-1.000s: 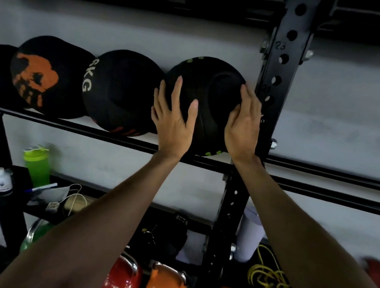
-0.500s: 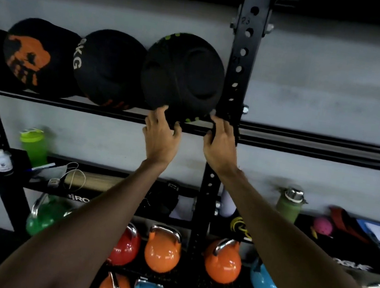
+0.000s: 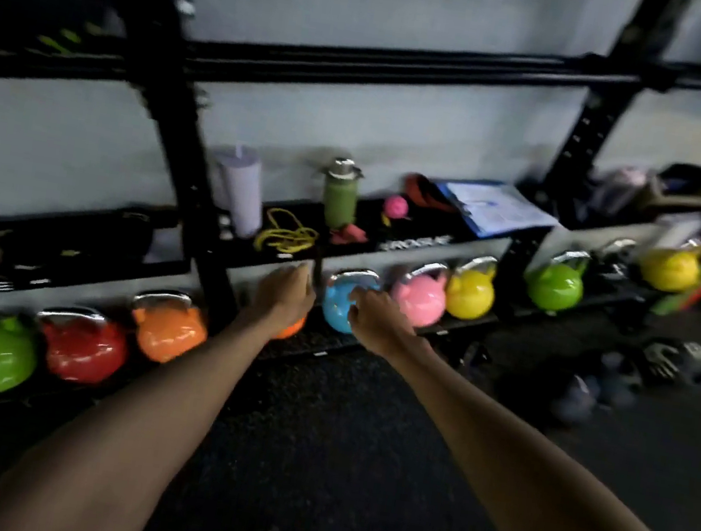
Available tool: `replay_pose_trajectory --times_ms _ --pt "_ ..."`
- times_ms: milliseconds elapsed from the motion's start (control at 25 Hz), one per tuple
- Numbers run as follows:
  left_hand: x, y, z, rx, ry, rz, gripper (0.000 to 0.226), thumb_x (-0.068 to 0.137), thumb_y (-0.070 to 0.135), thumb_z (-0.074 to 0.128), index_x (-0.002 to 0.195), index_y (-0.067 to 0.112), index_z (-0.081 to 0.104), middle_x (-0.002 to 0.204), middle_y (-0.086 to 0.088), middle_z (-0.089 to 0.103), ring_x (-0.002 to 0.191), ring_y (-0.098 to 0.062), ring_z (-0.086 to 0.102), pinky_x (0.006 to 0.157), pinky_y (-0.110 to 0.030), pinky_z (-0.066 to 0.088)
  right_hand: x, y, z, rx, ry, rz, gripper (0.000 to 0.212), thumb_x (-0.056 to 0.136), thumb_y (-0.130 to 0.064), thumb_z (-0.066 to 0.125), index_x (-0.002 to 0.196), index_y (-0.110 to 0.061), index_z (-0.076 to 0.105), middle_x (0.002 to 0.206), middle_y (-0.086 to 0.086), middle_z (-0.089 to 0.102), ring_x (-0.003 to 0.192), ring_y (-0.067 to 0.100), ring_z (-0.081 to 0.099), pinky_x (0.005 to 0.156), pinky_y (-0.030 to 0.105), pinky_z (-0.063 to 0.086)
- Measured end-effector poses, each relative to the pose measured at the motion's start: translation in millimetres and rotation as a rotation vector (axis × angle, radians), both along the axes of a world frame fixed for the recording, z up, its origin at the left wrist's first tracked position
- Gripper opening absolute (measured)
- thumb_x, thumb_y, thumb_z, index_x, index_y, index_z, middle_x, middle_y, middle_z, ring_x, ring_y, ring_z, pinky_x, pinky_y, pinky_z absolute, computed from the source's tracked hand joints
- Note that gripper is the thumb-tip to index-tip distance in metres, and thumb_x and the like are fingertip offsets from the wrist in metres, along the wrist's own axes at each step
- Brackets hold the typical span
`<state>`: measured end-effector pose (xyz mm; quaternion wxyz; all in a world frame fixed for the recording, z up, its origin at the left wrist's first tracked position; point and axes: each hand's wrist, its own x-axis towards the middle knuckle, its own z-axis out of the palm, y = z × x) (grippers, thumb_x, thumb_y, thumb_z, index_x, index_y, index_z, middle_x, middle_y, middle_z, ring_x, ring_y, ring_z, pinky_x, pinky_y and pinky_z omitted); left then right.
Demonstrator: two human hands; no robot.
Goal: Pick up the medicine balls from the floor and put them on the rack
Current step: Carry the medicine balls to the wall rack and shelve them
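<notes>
Both hands, left hand [image 3: 285,296] and right hand [image 3: 376,321], are lowered from the rack [image 3: 369,63], loosely curled and empty. Dark medicine balls [image 3: 609,381] are seen at frame right, nearer the right hand

Dark floor [image 3: 354,470] w/ dark medicine balls [image 3: 594,388] at right; rack [image 3: 369,63] low shelf carries coloured kettlebells [image 3: 168,331].

Kettlebells and shelf clutter
Coloured kettlebells [image 3: 166,331] line the frame's lower shelf; green bottle [image 3: 340,194], clipboard [image 3: 491,208] above
</notes>
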<state>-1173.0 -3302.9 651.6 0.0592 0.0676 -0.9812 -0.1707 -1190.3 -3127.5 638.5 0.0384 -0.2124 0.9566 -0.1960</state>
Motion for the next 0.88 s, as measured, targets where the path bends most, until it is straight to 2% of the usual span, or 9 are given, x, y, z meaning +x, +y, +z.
replay_pose_trajectory --times_ms 160,400,640,880 --pt "2.8 128.9 -65.5 -0.127 -0.209 -0.298 0.022 0.095 0.021 0.047 0.105 0.011 0.064 0.110 -0.015 0.070 0.103 -0.037 0.067 0.081 -0.042 0.052 47.8 130.7 -58.7 0.099 -0.202 -0.158 0.023 0.094 -0.020 0.045 0.107 -0.013 0.062 0.118 0.017 0.068 0.109 0.038 0.064 0.090 0.045 0.049" --pt "-16.9 316.8 -134.0 -0.257 -0.447 -0.710 0.023 0.098 0.027 0.047 0.112 0.015 0.060 0.118 -0.011 0.067 0.108 -0.033 0.065 0.085 -0.040 0.050 81.5 298.6 -118.2 0.194 -0.469 -0.378 0.027 0.102 -0.017 0.039 0.114 -0.010 0.062 0.115 0.013 0.068 0.104 0.032 0.065 0.090 0.042 0.047" --pt "-62.5 479.7 -183.1 -0.239 -0.651 -0.906 0.023 0.100 0.030 0.048 0.114 0.016 0.060 0.117 -0.009 0.065 0.104 -0.028 0.064 0.088 -0.043 0.053 68.6 429.3 -143.1 0.206 -0.637 -0.553 0.027 0.104 -0.016 0.040 0.119 -0.009 0.061 0.116 0.013 0.067 0.100 0.029 0.067 0.087 0.044 0.055" --pt "-100.2 594.6 -206.3 -0.304 -0.790 -1.067 0.021 0.099 0.030 0.047 0.113 0.018 0.059 0.116 -0.008 0.063 0.102 -0.029 0.062 0.086 -0.043 0.051 40.9 534.3 -160.9 0.138 -0.735 -0.707 0.028 0.103 -0.015 0.040 0.121 -0.010 0.060 0.117 0.013 0.066 0.103 0.030 0.066 0.087 0.044 0.055"
